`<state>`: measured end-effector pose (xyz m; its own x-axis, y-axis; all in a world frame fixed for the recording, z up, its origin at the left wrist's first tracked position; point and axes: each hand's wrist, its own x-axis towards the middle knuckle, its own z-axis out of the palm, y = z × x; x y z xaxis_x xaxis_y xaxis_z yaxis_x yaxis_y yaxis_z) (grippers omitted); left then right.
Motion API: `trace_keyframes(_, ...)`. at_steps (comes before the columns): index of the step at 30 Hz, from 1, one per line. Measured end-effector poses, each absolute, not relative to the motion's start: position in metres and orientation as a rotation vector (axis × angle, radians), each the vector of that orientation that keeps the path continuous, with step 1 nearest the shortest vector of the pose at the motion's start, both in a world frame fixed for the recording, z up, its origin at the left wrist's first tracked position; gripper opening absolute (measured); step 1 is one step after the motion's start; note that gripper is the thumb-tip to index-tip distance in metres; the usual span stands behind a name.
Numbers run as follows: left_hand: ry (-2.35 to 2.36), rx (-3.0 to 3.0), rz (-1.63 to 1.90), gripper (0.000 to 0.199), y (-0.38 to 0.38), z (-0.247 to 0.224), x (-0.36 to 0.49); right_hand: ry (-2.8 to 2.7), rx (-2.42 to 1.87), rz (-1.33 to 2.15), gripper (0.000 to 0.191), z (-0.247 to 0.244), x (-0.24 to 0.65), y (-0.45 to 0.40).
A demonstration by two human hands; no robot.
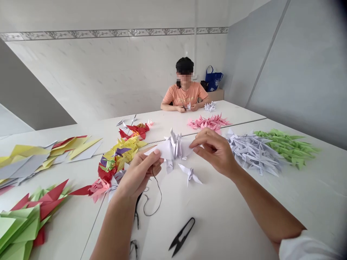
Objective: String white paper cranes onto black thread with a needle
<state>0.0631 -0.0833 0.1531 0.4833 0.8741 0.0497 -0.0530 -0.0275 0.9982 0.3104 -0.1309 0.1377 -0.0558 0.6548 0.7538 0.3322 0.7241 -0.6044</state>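
My left hand [138, 177] pinches one wing of a white origami paper crane [172, 150], holding it up above the table. My right hand [214, 151] grips the crane's other wing between thumb and fingers. Below them, a second white paper crane [189, 174] lies on the white table [217, 216]. A loose black thread [151, 202] trails under my left wrist. Black thread snips [181, 236] lie closed near the table's front edge, between my forearms.
Heaps of paper cranes cover the tables: grey [252, 153], green [284, 148], pink [208, 122], red [135, 131], yellow [121, 151]. Larger folded paper lies at left. Across the table, a seated person [185, 94] in an orange T-shirt handles a white crane. A blue bag [213, 79] stands behind.
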Motion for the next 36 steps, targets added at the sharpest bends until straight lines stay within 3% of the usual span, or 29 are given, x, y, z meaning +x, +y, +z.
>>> trace_keyframes(9,0.924,1.764,0.846,0.045,-0.085,0.155,0.077,-1.317,-0.932,0.534,0.027,0.136,0.31,-0.124)
trace_keyframes(14,0.791,1.738,0.77,0.062,-0.089,0.156,0.079,-1.332,-0.941,0.546,0.025,0.135,0.308,-0.124)
trace_keyframes(18,0.846,1.878,0.737,0.047,-0.09,0.157,0.077,-1.371,-0.953,0.547,0.025,0.132,0.307,-0.123)
trace_keyframes(36,1.011,2.214,0.735,0.047,-0.093,0.173,0.057,-1.318,-0.968,0.677,0.028,0.138,0.343,-0.15)
